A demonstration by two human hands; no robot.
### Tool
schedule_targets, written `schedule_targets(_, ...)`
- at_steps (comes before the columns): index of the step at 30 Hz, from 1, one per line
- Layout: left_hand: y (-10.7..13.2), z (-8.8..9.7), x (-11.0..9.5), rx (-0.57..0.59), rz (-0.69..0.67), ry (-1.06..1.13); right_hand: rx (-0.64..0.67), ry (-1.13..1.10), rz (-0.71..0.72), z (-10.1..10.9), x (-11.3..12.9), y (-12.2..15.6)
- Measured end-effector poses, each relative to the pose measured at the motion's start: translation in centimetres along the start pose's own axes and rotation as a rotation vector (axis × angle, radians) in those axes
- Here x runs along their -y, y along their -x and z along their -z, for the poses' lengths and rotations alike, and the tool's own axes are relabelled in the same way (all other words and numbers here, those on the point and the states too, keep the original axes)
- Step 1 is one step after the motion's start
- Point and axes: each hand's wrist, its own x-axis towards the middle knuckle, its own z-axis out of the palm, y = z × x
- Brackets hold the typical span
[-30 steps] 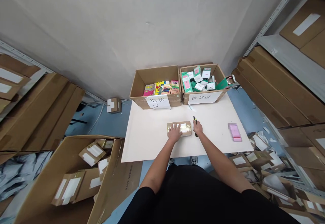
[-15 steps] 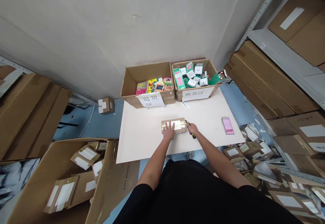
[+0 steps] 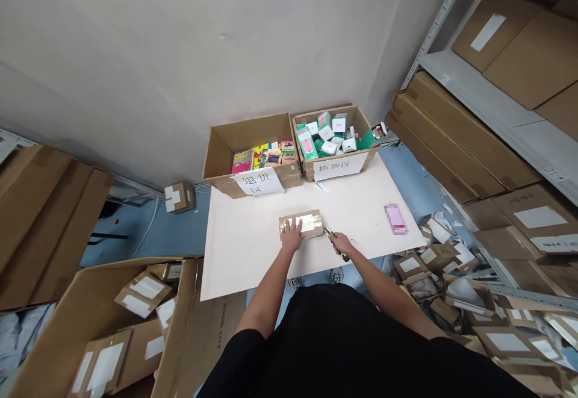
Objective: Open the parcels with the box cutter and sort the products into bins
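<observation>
A small brown cardboard parcel (image 3: 304, 223) sealed with shiny tape lies on the white table (image 3: 253, 247). My left hand (image 3: 292, 233) rests flat on the parcel's left end with fingers spread. My right hand (image 3: 341, 243) is closed around a box cutter (image 3: 330, 235) with a yellow and black handle. The cutter's tip sits at the parcel's near right corner.
Two open cartons stand at the table's far edge, one with colourful books (image 3: 253, 160), one with green and white small boxes (image 3: 336, 142). A pink item (image 3: 394, 218) lies on the table's right. A big carton of parcels (image 3: 112, 326) is at the left, opened boxes (image 3: 451, 283) litter the floor at the right.
My right hand has drawn the cutter from the parcel's far right side toward me, down along its right end. The left hand has stayed on the parcel. The view has shifted leftward.
</observation>
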Motion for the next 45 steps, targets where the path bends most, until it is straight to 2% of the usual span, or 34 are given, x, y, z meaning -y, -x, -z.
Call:
schedule_targets(2,-0.2,1.3,0.3,-0.027,-0.014,0.007,-0.088,-0.037,-0.048,0.3,-1.9,0.1)
schedule_targets(5,-0.6,2.8,1.3,-0.092,-0.04,0.022,-0.252,0.048,-0.104,1.1,-4.7,0.1)
schedule_targets(7,-0.5,3.0,2.1,-0.098,-0.049,0.023,-0.326,0.108,-0.128,1.7,-6.1,-0.1)
schedule_targets(9,-0.2,2.7,2.5,-0.085,-0.012,0.017,-0.361,0.064,-0.168,2.3,-6.7,-0.5)
schedule_targets(12,0.4,2.1,2.3,-0.126,0.135,0.017,-0.348,-0.047,-0.184,3.7,-5.9,-1.8)
schedule_targets(16,0.7,2.3,1.7,-0.165,0.35,0.065,-0.365,-0.124,-0.092,6.3,-3.2,-4.0)
schedule_targets(19,0.6,3.0,2.1,-0.112,0.394,0.1,-0.453,-0.099,-0.09,7.2,-1.7,-4.6)
schedule_targets(21,0.5,3.3,2.6,-0.053,0.378,0.117,-0.483,-0.034,-0.048,6.1,-0.8,-4.4)
schedule_targets(24,0.7,3.3,2.9,-0.034,0.372,0.135,-0.432,0.077,0.154,1.9,1.1,-3.4)
schedule_targets(27,1.0,2.8,2.7,-0.096,0.382,0.16,-0.203,0.256,0.493,-3.5,3.8,-2.4)
schedule_targets(28,1.2,2.6,2.6,-0.117,0.383,0.173,-0.113,0.333,0.566,-5.2,4.7,-2.1)
schedule_targets(30,1.5,2.0,2.7,-0.153,0.379,0.214,0.032,0.499,0.581,-7.8,6.3,-1.9)
schedule_targets(32,1.8,1.5,3.1,-0.193,0.371,0.252,0.102,0.663,0.483,-9.5,7.2,-1.8)
schedule_targets(34,2.0,1.0,3.5,-0.233,0.36,0.276,0.104,0.78,0.402,-10.5,7.5,-1.9)
schedule_targets(37,2.2,0.5,3.9,-0.27,0.34,0.282,0.081,0.84,0.37,-10.9,7.4,-2.0)
schedule_targets(40,2.4,0.3,3.9,-0.278,0.284,0.222,0.083,0.821,0.367,-10.5,7.3,-2.0)
schedule_targets(45,2.5,0.5,4.3,-0.254,0.105,0.073,0.118,0.755,0.399,-9.2,7.4,-1.8)
